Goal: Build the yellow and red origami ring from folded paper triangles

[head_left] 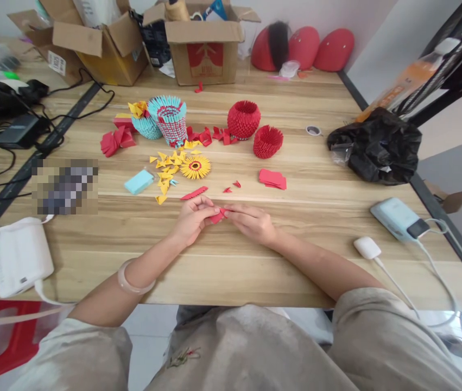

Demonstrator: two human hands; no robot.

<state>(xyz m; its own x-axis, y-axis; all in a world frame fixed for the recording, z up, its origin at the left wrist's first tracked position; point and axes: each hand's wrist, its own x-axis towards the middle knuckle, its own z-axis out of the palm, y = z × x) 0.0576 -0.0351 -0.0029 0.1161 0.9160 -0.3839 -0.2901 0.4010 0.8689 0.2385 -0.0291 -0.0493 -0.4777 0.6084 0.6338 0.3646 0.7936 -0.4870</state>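
Beyond the left hand (190, 221) stands a seemingly finished blue-and-red vase (173, 129); beyond the right hand (255, 222), two such red bowls (244, 124) and, nearer, unfolded red slips (272, 179). Closed fingertips of both hands pinch a seemingly part-folded red paper (216, 218).

paper pc (217, 216): matt red | tbl (231, 271): wood, smooth | bag (383, 144): plastic, glossy

So we've got a pale wood-grain table (231, 271) with darker streaks, and two solid red bowls (244, 120) toward the far middle. Left of those, our tall cup (169, 122) is light blue speckled with red and white. We see a yellow disc (195, 166) with a red ring, plus a pale blue paper stack (139, 181) on the left.
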